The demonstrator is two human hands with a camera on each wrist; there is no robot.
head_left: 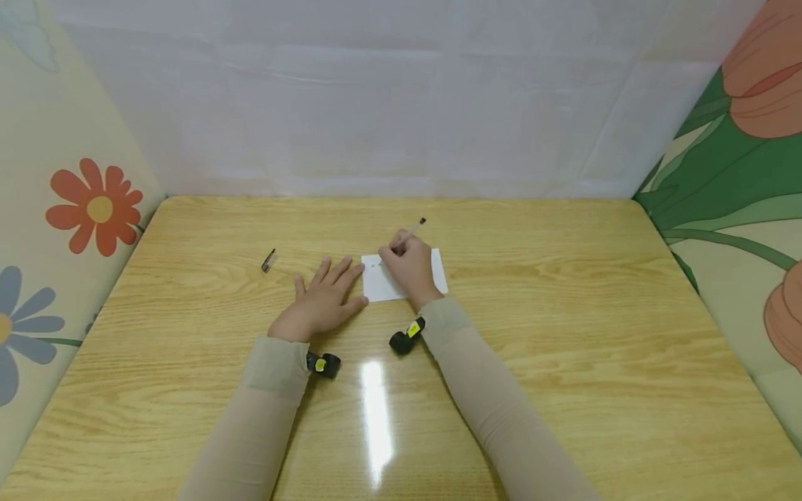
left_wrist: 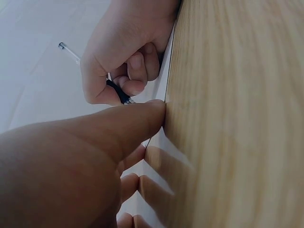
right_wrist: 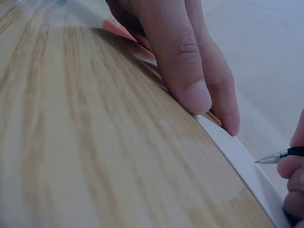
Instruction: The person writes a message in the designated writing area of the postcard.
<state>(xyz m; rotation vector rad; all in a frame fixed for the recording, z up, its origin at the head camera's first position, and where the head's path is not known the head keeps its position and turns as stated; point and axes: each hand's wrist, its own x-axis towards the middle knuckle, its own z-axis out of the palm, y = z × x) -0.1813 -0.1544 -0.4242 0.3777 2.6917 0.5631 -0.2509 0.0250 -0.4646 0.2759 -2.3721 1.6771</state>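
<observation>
Pen (head_left: pixel 414 228), head view: center of frame, pinched in right hand (head_left: pixel 411 270), clear barrel slanting up to the right, dark end on top. Paper (head_left: pixel 383 287), white, lies under that hand, small dark marks near its upper left corner. Left hand (head_left: pixel 318 306) flat, fingers spread, left of center; fingertips and thumb at paper's left edge. Hands apart, paper between. Cap (head_left: pixel 268 261) on table (head_left: pixel 564 306), left of center, well apart from pen. Black wrist cameras (head_left: pixel 325 364) at both cuffs, lower center. White backdrop (head_left: pixel 376 104) across top; flower-patterned walls (head_left: pixel 100 209) at both sides.

Left wrist view: right hand at upper center, fingers curled round pen's dark grip; clear barrel sticks out upper left. Left thumb crosses center, tip at paper's edge. Pen tip hidden behind it.

Right wrist view: left fingers at upper center, down on paper. Pen tip at right edge, over paper; cannot tell if touching. Wood grain fills left.
</observation>
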